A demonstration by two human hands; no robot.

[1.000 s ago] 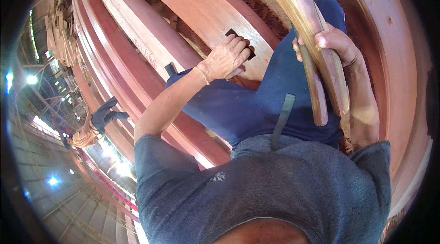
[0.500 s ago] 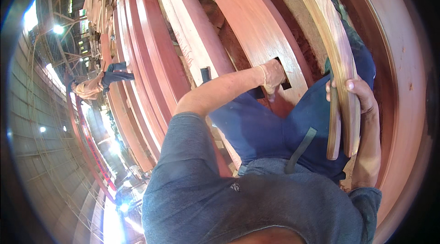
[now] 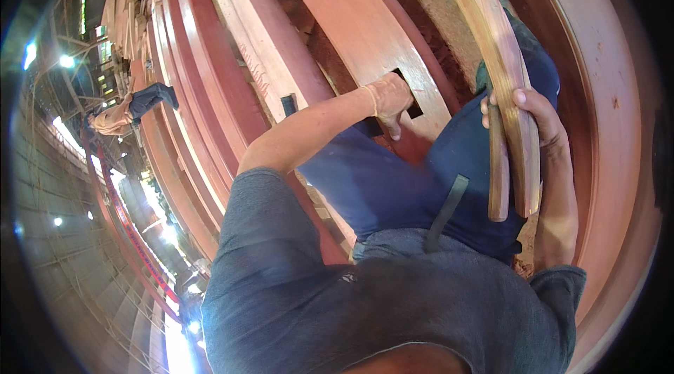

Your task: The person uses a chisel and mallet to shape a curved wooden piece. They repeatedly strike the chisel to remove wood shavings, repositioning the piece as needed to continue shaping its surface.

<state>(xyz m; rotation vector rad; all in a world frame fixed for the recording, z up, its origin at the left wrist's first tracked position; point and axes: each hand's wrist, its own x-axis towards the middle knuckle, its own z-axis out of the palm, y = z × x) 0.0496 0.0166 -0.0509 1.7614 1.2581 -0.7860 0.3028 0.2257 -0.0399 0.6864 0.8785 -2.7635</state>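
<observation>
My left hand (image 3: 392,99) rests on a reddish-brown wooden beam (image 3: 354,19), at the rectangular hole cut near its end. Its fingers curl over the hole's edge and partly vanish inside; the thumb hangs down the beam's side. My right hand (image 3: 539,110) is closed around two curved wooden strips (image 3: 495,33). The longer one is pale and thick, with visible grain, and reaches away from me past my knee. A shorter, browner strip lies against its left side. Thumb and fingers wrap them from the right.
Several long wooden beams (image 3: 210,44) run side by side on the left. A dark handle end (image 3: 288,104) sticks up beside my left forearm. Another large beam (image 3: 618,107) curves along my right. Far left, another person (image 3: 130,110) stands by the timber.
The whole view has shifted, so everything sits a little further left and higher. Both hands keep their places, the left at the hole and the right on the strips.
</observation>
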